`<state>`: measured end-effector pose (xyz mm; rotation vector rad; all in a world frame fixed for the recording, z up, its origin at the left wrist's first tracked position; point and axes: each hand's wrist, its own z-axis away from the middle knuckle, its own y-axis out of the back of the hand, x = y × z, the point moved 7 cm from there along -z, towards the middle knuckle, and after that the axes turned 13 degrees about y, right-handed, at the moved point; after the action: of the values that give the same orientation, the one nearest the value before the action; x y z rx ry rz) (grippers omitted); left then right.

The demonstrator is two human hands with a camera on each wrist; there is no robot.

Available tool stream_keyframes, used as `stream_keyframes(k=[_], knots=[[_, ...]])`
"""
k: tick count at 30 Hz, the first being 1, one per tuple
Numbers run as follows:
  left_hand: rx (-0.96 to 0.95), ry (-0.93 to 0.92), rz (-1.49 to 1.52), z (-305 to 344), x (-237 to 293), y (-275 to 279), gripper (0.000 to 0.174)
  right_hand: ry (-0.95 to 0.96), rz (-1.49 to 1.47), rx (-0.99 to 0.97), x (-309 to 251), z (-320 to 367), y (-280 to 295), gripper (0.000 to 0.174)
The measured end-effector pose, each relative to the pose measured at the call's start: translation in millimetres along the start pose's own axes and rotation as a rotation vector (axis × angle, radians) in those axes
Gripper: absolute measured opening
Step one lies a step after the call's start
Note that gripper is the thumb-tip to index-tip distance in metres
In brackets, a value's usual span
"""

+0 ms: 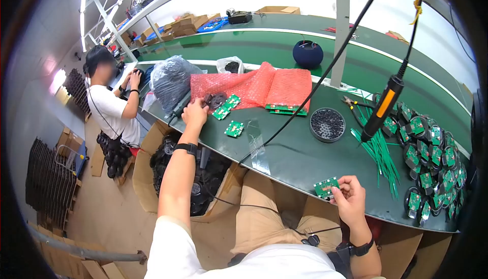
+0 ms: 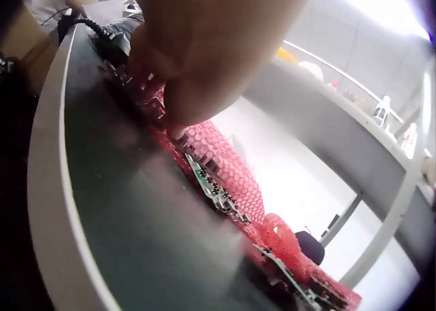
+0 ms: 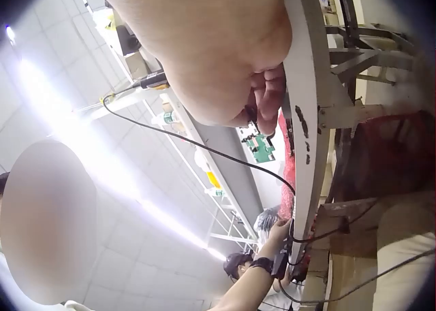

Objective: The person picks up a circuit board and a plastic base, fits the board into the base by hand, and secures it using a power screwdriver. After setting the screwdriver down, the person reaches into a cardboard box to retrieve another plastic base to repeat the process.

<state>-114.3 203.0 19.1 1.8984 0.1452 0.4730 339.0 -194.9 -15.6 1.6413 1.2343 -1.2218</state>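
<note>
In the head view my right hand (image 1: 348,197) pinches a green circuit board (image 1: 326,188) at the front edge of the bench; the right wrist view shows that board (image 3: 257,145) beyond the fingers. My left hand (image 1: 195,113) is at the far left of the bench, its fingers at small dark parts (image 1: 216,100) beside the red bubble wrap (image 1: 244,87). Whether it grips one of them cannot be made out. Right of it lie a green board (image 1: 226,106) and a smaller one (image 1: 234,128). More boards (image 1: 285,110) lie under the wrap's right part.
A soldering iron (image 1: 384,107) hangs over green strips (image 1: 377,152). Cutters (image 1: 352,107), a round dish of black parts (image 1: 327,124) and many cabled boards (image 1: 432,157) lie to the right. A black cable crosses the bench. Another person (image 1: 109,96) sits at the left.
</note>
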Motion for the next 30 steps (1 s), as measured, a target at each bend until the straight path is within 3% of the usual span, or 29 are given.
stream_keyframes(k=[5, 7, 9, 11, 13, 15, 16, 18, 23, 26, 27, 29, 30], knots=[[0.038, -0.048, 0.061, -11.3, -11.1, -0.3, 0.035, -0.005, -0.008, 0.019, 1.0, 0.2, 4.5, 0.016], [0.260, -0.169, 0.178, 10.3, 1.3, 39.6, 0.032, -0.016, 0.000, 0.019, -0.7, -1.1, 5.3, 0.016], [0.474, -0.442, 0.270, 59.7, 25.6, 97.1, 0.034, -0.034, -0.065, 0.060, -1.6, -1.1, 6.3, 0.016], [0.230, -0.508, 0.521, 127.7, 52.3, 142.2, 0.041, -0.042, -0.086, 0.077, 0.9, -1.5, 7.5, 0.017], [0.086, -0.807, 0.651, 211.0, 78.8, 167.3, 0.042, -0.055, -0.104, 0.084, 0.8, -2.0, 7.6, 0.017], [-0.062, -1.216, 0.616, 288.2, 100.8, 163.0, 0.038, -0.068, -0.138, 0.115, -1.7, -3.2, 7.7, 0.018], [-0.162, -1.288, 0.616, 322.5, 110.5, 158.4, 0.037, -0.074, -0.135, 0.128, -1.1, -2.9, 8.2, 0.019], [-0.146, -1.450, 0.595, 375.1, 123.4, 140.7, 0.037, -0.079, -0.126, 0.149, 0.0, -3.6, 9.2, 0.018], [-0.267, -1.439, 0.739, 408.3, 139.8, 107.0, 0.039, -0.037, -0.154, 0.203, 1.7, -1.4, 19.4, 0.018], [-0.356, -1.213, 0.879, 400.4, 134.4, 102.1, 0.036, -0.028, -0.166, 0.217, 3.2, -2.3, 22.2, 0.018], [-0.363, -1.214, 0.880, 402.6, 132.3, 100.9, 0.036, -0.020, -0.168, 0.213, 3.4, -2.7, 21.7, 0.017], [-0.294, -1.027, 0.908, 392.7, 124.5, 98.7, 0.042, -0.020, -0.163, 0.212, 4.4, -3.6, 19.9, 0.017], [-0.297, -1.023, 0.906, 393.2, 123.1, 97.7, 0.042, -0.020, -0.146, 0.204, 5.0, -4.0, 18.9, 0.017]])
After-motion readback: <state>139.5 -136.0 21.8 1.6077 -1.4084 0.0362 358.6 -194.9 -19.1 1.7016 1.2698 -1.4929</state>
